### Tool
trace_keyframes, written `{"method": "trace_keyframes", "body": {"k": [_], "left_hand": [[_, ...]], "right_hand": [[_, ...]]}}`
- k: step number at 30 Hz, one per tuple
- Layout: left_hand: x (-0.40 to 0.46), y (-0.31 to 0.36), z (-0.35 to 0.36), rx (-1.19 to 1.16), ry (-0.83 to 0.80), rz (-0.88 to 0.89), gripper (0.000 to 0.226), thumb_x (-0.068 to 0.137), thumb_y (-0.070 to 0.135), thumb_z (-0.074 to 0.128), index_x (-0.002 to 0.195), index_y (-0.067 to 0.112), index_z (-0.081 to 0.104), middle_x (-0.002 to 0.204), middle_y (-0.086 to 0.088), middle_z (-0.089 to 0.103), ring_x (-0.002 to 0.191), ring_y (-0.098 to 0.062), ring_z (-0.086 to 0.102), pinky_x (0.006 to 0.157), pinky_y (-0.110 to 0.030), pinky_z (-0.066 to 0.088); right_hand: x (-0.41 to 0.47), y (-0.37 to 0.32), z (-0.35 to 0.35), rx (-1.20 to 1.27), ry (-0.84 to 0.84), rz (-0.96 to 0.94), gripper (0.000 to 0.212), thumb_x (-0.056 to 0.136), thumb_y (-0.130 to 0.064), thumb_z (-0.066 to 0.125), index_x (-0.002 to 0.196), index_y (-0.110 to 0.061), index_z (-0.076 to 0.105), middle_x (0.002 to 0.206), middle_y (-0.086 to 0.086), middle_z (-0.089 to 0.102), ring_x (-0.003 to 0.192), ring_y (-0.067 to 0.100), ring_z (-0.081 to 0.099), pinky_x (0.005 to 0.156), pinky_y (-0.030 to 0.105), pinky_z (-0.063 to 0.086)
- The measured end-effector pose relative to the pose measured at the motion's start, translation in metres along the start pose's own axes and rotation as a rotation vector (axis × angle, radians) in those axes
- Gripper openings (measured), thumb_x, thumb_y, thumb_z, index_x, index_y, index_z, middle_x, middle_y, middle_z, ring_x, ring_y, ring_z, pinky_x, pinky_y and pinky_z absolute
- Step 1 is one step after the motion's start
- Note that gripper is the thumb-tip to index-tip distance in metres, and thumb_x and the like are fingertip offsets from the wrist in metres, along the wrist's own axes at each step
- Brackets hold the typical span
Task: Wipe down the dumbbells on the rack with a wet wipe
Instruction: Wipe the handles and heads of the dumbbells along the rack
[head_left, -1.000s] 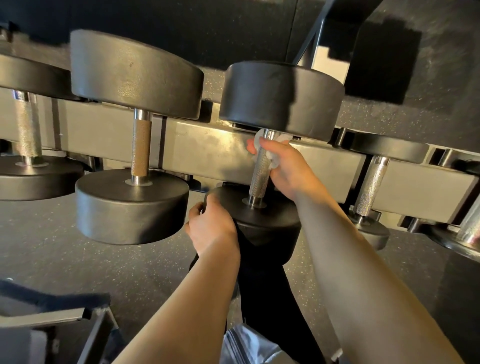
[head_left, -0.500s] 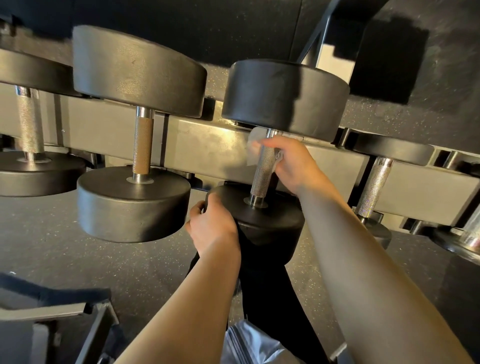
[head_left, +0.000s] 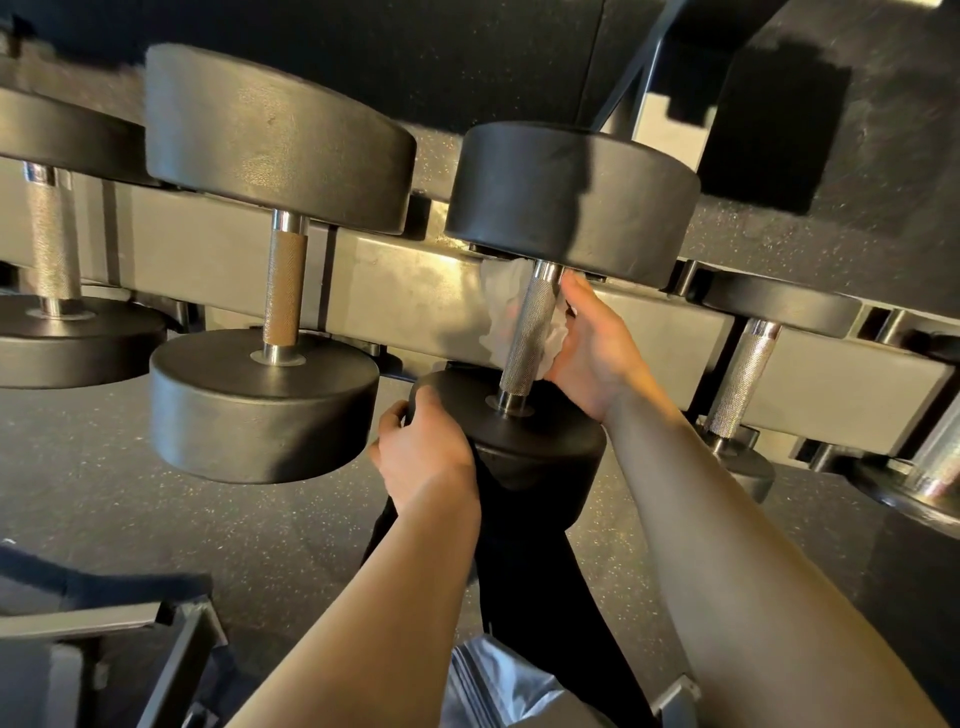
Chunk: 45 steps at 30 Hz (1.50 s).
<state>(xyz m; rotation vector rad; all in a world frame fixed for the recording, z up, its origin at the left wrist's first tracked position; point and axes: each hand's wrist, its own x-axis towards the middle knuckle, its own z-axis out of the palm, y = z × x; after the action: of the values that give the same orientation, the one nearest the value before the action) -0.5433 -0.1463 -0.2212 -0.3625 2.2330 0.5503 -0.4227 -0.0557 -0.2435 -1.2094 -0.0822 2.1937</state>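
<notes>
Since a moment ago, the right hand (head_left: 592, 343) has slid down the knurled steel handle (head_left: 530, 338) of the black round-headed dumbbell (head_left: 566, 202), fingers curled behind it, pressing the crumpled white wet wipe (head_left: 501, 306) around the bar. Nearer, the left hand (head_left: 421, 457) grips the dumbbell's near head, resting on the grey metal rack (head_left: 405, 291).

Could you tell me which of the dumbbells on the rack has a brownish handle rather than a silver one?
The second dumbbell from the left; its grip looks rusty brown, the other handles in view shiny silver.
</notes>
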Motion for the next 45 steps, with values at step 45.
{"method": "trace_keyframes", "body": {"k": [45], "left_hand": [[0.0,0.002,-0.001,0.018,-0.01,0.002,0.046,0.083,0.045,0.049,0.125,0.03,0.058,0.125,-0.003,0.055,0.095,-0.024,0.054,0.088,-0.042,0.045]], "right_hand": [[-0.026,-0.008,-0.022,-0.599,0.315,-0.137,0.034,0.093,0.001,0.049,0.098,-0.028,0.066,0.078,-0.004,0.069,0.065,0.02,0.061,0.051,0.021,0.043]]}}
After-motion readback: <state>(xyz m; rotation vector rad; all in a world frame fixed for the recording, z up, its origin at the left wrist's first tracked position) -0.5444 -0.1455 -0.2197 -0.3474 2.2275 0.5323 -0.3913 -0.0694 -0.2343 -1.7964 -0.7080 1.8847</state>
